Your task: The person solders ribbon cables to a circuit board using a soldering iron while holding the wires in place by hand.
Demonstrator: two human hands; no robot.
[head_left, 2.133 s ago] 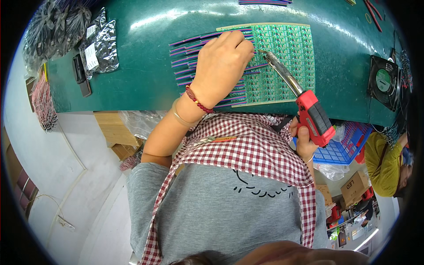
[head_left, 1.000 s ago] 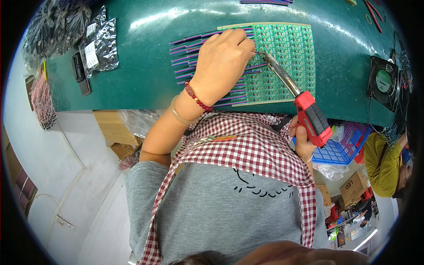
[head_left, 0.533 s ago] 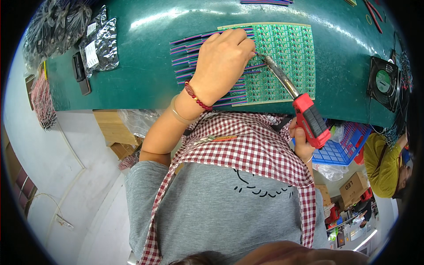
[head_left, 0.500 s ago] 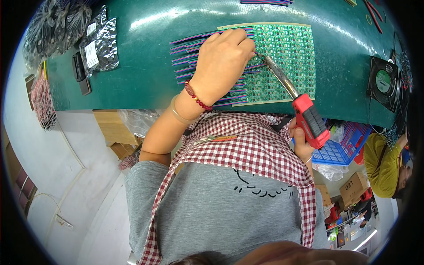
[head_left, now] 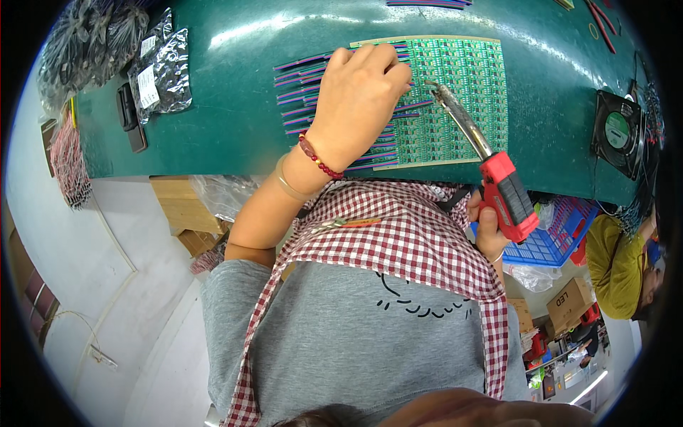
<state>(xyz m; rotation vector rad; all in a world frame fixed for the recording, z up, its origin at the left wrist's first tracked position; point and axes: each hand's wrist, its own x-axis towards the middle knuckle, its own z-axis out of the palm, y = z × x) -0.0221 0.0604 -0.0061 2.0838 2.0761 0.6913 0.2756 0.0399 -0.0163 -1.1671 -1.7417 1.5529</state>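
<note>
My left hand (head_left: pixel 363 99) lies over the left part of a green panel of small circuit boards (head_left: pixel 466 128). Its thumb and fingers are pinched on a ribbon wire, most of it hidden beneath the hand. Similar flat multicoloured wires (head_left: pixel 297 77) stick out leftward in rows from the panel. In my right hand (head_left: pixel 488 229) is a red and black soldering iron (head_left: pixel 506 196), held by its grip. Its metal barrel slants up and left, and the tip sits over the panel, a little right of my left fingertips and apart from them.
Dark plastic bags (head_left: pixel 160 78) and a black case (head_left: pixel 129 114) lie at the left of the green table (head_left: pixel 228 107). A bundle of reddish wires (head_left: pixel 69 164) hangs at its left edge. A black fan (head_left: pixel 617 135) stands right; below is a blue basket (head_left: pixel 541 245). A co-worker (head_left: pixel 615 263) sits far right.
The soldering iron has shifted slightly right, and its tip has moved away from my left fingertips. My left hand stays nearly in place, still pinched.
</note>
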